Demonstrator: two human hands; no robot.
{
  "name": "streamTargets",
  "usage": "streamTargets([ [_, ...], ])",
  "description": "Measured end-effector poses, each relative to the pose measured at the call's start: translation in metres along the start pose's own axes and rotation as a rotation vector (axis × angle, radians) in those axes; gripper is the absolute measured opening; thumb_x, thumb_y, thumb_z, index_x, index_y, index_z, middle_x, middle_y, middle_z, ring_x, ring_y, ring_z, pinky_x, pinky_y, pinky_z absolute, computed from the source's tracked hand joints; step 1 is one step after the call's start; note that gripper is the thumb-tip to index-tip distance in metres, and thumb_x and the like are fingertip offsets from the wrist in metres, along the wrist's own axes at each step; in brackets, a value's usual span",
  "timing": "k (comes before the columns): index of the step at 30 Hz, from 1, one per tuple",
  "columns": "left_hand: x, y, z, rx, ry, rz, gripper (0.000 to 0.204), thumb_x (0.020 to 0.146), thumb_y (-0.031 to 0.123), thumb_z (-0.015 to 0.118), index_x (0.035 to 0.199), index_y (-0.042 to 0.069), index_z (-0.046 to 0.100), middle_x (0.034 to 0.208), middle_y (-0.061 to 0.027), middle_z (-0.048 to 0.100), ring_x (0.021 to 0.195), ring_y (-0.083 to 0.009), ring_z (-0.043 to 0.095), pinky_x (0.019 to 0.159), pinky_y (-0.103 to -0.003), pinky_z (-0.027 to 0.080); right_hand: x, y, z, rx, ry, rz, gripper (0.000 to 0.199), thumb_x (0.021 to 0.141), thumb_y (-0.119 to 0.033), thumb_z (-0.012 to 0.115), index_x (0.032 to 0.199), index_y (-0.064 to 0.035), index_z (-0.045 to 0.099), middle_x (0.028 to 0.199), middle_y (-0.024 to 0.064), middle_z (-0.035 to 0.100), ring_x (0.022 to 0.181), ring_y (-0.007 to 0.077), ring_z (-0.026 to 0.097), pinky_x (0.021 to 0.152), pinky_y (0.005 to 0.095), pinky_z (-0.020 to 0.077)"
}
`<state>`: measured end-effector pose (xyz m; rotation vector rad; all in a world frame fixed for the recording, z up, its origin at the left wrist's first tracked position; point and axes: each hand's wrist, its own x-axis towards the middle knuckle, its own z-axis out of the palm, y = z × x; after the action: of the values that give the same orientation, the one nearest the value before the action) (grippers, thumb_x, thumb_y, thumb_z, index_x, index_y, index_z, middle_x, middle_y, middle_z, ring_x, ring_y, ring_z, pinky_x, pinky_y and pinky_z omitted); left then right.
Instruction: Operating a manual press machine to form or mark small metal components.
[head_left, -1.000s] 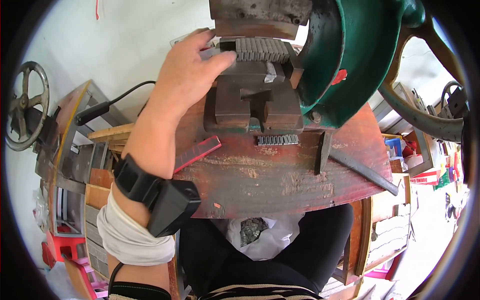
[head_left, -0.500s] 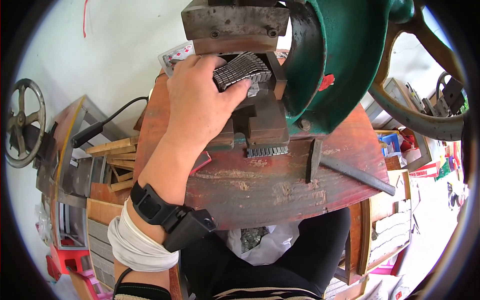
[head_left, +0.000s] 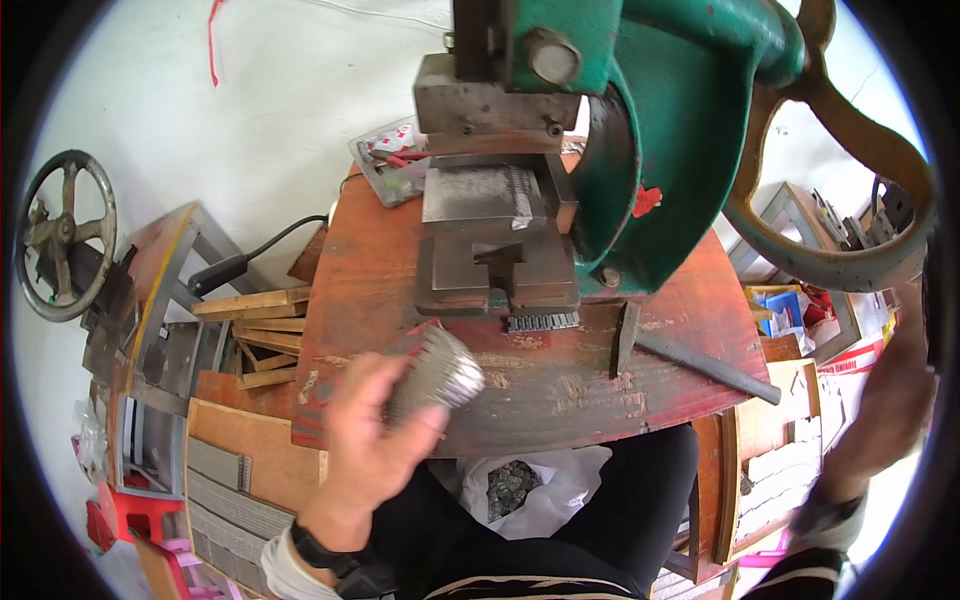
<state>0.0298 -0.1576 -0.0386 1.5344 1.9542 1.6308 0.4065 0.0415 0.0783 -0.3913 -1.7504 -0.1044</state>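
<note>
Over the near left part of the bench, my left hand [head_left: 365,430] is closed round a stack of ridged metal strips [head_left: 437,372], fingers on one side and thumb on the other. Motion blurs both. My right hand [head_left: 888,390] is smeared at the far right, below the press's large handwheel [head_left: 835,262], its fingers unreadable. In the middle stands the green press [head_left: 690,150]. Its steel bed [head_left: 468,195] lies bare of the stack, with a small bright scrap at its right side. A short toothed metal strip [head_left: 543,322] lies in front of the press base.
A hammer [head_left: 705,366] lies on the worn wooden bench [head_left: 520,415], right of centre. Behind the press's left side is a clear plastic box [head_left: 388,165]. Wooden trays [head_left: 225,425] of metal strips stand at lower left. A white bag [head_left: 565,485] holds metal scraps between my legs.
My left hand has lifted the metal strip stack off the press bed and drawn it back toward me. My right hand has come into view at the right. The view has shifted.
</note>
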Motion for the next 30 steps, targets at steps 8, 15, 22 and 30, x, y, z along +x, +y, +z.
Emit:
streamTargets([
  [8, 0.007, -0.016, 0.057, 0.405, -0.282, 0.251, 0.051, 0.068, 0.026, 0.082, 0.109, 0.001, 0.064, 0.103, -0.0109, 0.058, 0.097, -0.0320, 0.053, 0.083, -0.044, 0.040, -0.088, -0.067, 0.190, 0.528, -0.971, 0.094, 0.075, 0.067, -0.009, 0.080, 0.135, -0.0018, 0.048, 0.133, 0.0227, 0.050, 0.123, 0.0440, 0.048, 0.104, 0.0500, 0.0414],
  [15, 0.009, -0.005, 0.057, 0.481, -0.278, 0.182, 0.052, 0.067, 0.023, 0.080, 0.112, 0.003, 0.062, 0.108, -0.0104, 0.056, 0.104, -0.0308, 0.051, 0.087, -0.043, 0.039, -0.098, -0.064, 0.197, 0.498, -0.962, 0.145, 0.061, 0.068, -0.006, 0.077, 0.126, -0.0022, 0.057, 0.118, 0.0188, 0.059, 0.107, 0.0380, 0.056, 0.093, 0.0462, 0.0480],
  [22, 0.012, -0.022, 0.072, 0.392, -0.279, 0.243, 0.055, 0.066, 0.022, 0.081, 0.113, 0.001, 0.060, 0.109, -0.0120, 0.054, 0.105, -0.0323, 0.051, 0.089, -0.044, 0.039, -0.097, -0.060, 0.188, 0.128, -0.910, -0.221, 0.055, 0.068, -0.018, 0.077, 0.121, -0.0069, 0.063, 0.115, 0.0096, 0.061, 0.110, 0.0312, 0.055, 0.090, 0.0437, 0.0472],
  [30, 0.012, -0.013, 0.064, 0.306, -0.273, 0.140, 0.058, 0.065, 0.021, 0.085, 0.115, 0.002, 0.060, 0.107, -0.0112, 0.056, 0.105, -0.0330, 0.052, 0.090, -0.045, 0.039, -0.109, -0.067, 0.186, 0.033, -0.868, -0.145, 0.046, 0.075, -0.020, 0.067, 0.119, -0.0107, 0.065, 0.117, 0.0081, 0.060, 0.111, 0.0293, 0.055, 0.090, 0.0429, 0.0461],
])
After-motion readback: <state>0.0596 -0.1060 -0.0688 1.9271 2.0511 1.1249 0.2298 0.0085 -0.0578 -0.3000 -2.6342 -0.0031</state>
